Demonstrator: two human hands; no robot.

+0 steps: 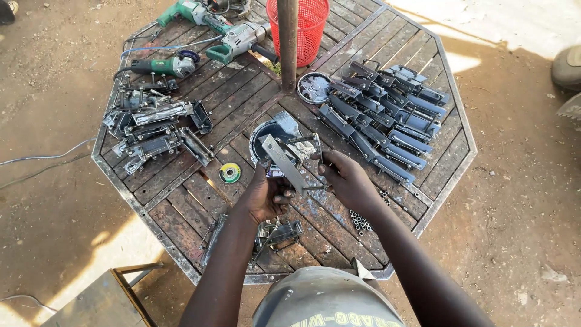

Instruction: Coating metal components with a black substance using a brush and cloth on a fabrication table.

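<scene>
Two bare hands work over the table: left hand point(266, 197), right hand point(346, 178). Between their fingers, one flat grey metal bracket point(289, 163). Beyond the fingertips, two round metal tins point(313, 88) and one red plastic mesh basket point(308, 24). Far past the left fingers, three green-and-grey power tools point(239, 39). Just left of them, one small yellow-green disc point(230, 173). The blue-grey metal parts point(387, 115) past the right fingers are too many to count.
</scene>
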